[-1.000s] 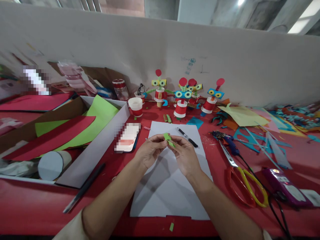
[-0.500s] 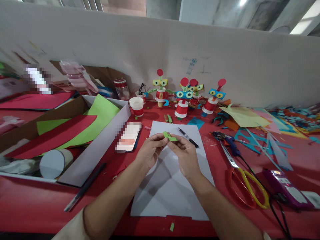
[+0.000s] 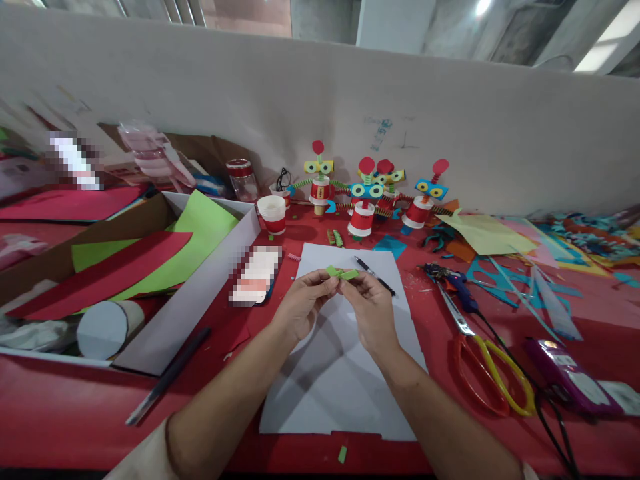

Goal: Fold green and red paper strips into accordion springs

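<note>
A small folded green paper strip (image 3: 343, 273) is pinched between the fingertips of both hands, above a white sheet (image 3: 340, 373). My left hand (image 3: 306, 301) grips its left part between thumb and fingers. On the right part, my right hand (image 3: 369, 307) has its thumb and fingers closed. A black pen (image 3: 375, 276) lies on the sheet beside my right hand. Two small folded paper springs (image 3: 335, 238) rest on the red table beyond the sheet. One loose green scrap (image 3: 343, 455) lies at the near edge.
Left: an open box (image 3: 200, 293) with coloured paper, a phone (image 3: 257, 275) and a dark stick (image 3: 170, 373). Behind: a paper cup (image 3: 272, 215) and several cup robots (image 3: 362, 219). Right: scissors (image 3: 483, 373), a glue gun (image 3: 457, 283) and a purple device with a cable (image 3: 573, 377).
The green strip's ends have shifted between my fingertips, with its right end now angled upward. Both hands keep nearly the same place.
</note>
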Motion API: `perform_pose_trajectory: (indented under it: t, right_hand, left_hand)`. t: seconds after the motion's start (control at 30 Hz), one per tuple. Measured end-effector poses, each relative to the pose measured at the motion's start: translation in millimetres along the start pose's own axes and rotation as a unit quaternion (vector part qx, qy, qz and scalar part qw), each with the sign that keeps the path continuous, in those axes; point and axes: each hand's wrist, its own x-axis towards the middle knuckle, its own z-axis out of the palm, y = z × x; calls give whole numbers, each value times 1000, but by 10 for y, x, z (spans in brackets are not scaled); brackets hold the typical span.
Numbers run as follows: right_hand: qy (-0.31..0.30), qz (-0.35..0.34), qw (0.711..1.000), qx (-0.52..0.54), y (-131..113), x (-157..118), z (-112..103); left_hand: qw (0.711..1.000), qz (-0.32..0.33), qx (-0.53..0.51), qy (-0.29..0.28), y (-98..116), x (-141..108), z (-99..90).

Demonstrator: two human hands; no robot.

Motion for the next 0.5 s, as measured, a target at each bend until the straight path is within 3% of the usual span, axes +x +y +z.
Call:
perform_pose_trajectory:
  t: [0.1,0.27,0.4,0.5]
  right_hand:
    - [6,-15,1000,-14,-26,-20,9]
    - [-45,-77,989,-116,-119,-30,-20]
    - [-72,-156,966,-191,-169,9,-72]
    - [-91,-170,960,-203,-172,35,-90]
  left_hand:
    - [1000,-9,-15,3,5,17,-17]
    - [996,-58,-66,4,84,14,-34]
    - [990,-97,-84,-60,112,-14,-33]
    - [985,-111,-82,-99,116,-31,-31]
